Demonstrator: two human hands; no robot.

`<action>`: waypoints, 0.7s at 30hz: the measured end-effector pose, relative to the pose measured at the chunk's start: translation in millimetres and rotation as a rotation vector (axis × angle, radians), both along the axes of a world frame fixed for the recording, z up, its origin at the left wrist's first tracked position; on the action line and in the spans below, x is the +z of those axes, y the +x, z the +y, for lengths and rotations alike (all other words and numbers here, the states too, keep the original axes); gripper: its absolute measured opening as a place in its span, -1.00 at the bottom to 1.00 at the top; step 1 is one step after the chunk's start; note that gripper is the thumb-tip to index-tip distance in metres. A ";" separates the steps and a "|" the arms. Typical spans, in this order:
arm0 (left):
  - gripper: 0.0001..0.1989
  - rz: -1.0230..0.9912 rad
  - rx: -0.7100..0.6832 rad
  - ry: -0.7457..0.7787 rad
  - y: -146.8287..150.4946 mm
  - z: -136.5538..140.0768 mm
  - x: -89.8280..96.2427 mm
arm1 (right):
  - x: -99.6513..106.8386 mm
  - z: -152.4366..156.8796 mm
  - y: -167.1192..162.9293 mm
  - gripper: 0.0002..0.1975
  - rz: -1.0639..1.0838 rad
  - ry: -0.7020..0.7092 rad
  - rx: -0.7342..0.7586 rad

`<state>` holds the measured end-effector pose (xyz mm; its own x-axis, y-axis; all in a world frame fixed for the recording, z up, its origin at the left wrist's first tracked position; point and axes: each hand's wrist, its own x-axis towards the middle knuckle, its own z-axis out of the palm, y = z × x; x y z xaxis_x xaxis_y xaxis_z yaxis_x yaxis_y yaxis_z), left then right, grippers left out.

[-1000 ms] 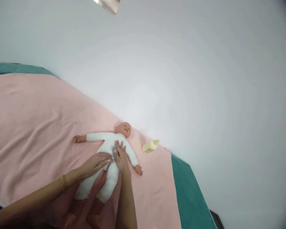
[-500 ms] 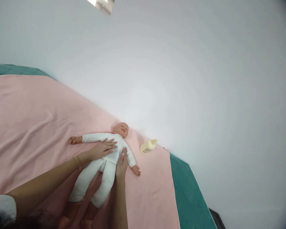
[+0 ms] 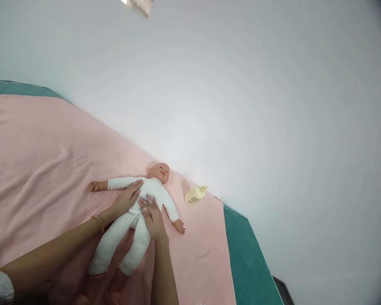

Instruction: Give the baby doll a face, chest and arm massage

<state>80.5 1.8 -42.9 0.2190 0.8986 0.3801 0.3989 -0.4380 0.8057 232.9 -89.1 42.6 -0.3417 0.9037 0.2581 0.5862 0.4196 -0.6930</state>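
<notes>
Both palms lie flat and open on the doll (image 3: 146, 199) at mid-blanket (image 3: 44, 161): left hand (image 3: 126, 201) at nine o'clock of its belly, right hand (image 3: 152, 216) at five. Light, even pressure seems wise; the bottle (image 3: 194, 195) lies at three o'clock.

The supporting surface is a bed (image 3: 254, 271) with a teal cover, visible along the right edge and at the far left corner. A pink sheet (image 3: 44, 161) is spread flat over most of the bed, with shallow creases across its left portion. Two items lie directly on the pink sheet. A doll (image 3: 152, 190) in a white suit lies on its back, arms spread, head toward the wall. A pale yellow bottle (image 3: 194, 195) lies on its side near the doll's head, close to the sheet's right edge, apart from the doll.
</notes>
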 end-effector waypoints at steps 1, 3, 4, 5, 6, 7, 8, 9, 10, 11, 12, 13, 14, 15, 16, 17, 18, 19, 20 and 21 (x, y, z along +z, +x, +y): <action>-0.35 -0.003 0.008 -0.001 -1.7 -2.6 0.0 | -1.9 7.3 1.9 -0.55 -0.009 0.004 -0.011; -0.38 -0.005 0.024 -0.006 -5.1 -7.5 -0.2 | -9.6 21.8 7.8 -0.55 -0.011 0.010 -0.072; -0.38 -0.005 0.033 -0.007 -6.7 -9.6 -0.3 | -14.9 28.3 11.4 -0.54 -0.009 0.010 -0.119; -0.38 -0.004 0.040 -0.008 -8.1 -11.5 -0.3 | -20.7 34.0 14.9 -0.52 -0.004 0.009 -0.175; -0.39 -0.002 0.045 -0.006 -9.5 -13.1 0.1 | -26.9 38.6 18.2 -0.48 0.002 0.005 -0.237; -0.39 0.000 0.048 -0.002 -10.8 -14.5 1.0 | -33.0 41.9 21.1 -0.44 0.011 -0.001 -0.298; -0.40 0.003 0.047 0.005 -12.0 -15.7 2.5 | -38.8 43.8 23.3 -0.40 0.020 -0.007 -0.356; -0.41 0.009 0.040 0.014 -13.1 -16.9 4.7 | -43.9 44.3 24.8 -0.37 0.031 -0.010 -0.407; -0.41 0.016 0.023 0.027 -14.2 -18.1 7.6 | -48.0 43.5 25.7 -0.34 0.043 -0.012 -0.451; -0.42 0.027 -0.005 0.044 -15.3 -19.4 11.1 | -51.2 41.6 26.0 -0.31 0.056 -0.010 -0.488; -0.45 0.040 -0.047 0.064 -16.3 -20.6 15.0 | -53.4 38.6 26.0 -0.29 0.072 -0.006 -0.519; -0.49 0.055 -0.097 0.084 -17.1 -21.8 19.3 | -54.7 34.8 25.9 -0.27 0.091 0.000 -0.549; -0.54 0.067 -0.150 0.102 -17.8 -22.7 23.7 | -55.3 30.3 25.8 -0.26 0.113 0.007 -0.579; -0.59 0.083 -0.210 0.121 -18.2 -23.3 28.1 | -55.4 25.3 25.7 -0.25 0.137 0.014 -0.609; -0.62 0.110 -0.281 0.142 -18.3 -23.3 32.4 | -55.3 19.8 25.6 -0.25 0.163 0.019 -0.640; -0.62 0.153 -0.364 0.168 -18.2 -22.7 36.3 | -55.2 14.2 25.6 -0.26 0.189 0.024 -0.670; -0.62 0.212 -0.453 0.199 -18.0 -21.2 39.7 | -55.2 8.4 25.6 -0.26 0.214 0.029 -0.697; -0.61 0.280 -0.541 0.232 -17.6 -18.9 42.5 | -55.3 2.7 25.4 -0.27 0.237 0.034 -0.721; -0.61 0.346 -0.617 0.262 -17.3 -15.8 44.7 | -55.5 -2.9 25.0 -0.28 0.258 0.039 -0.741; -0.61 0.398 -0.670 0.285 -17.2 -12.0 46.1 | -55.6 -8.2 24.5 -0.29 0.276 0.046 -0.756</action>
<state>63.3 -10.2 3.2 0.8399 0.4112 0.3542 0.2131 -0.8501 0.4815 257.4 -97.3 -13.1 0.4401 0.8510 0.2865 0.5329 0.0093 -0.8462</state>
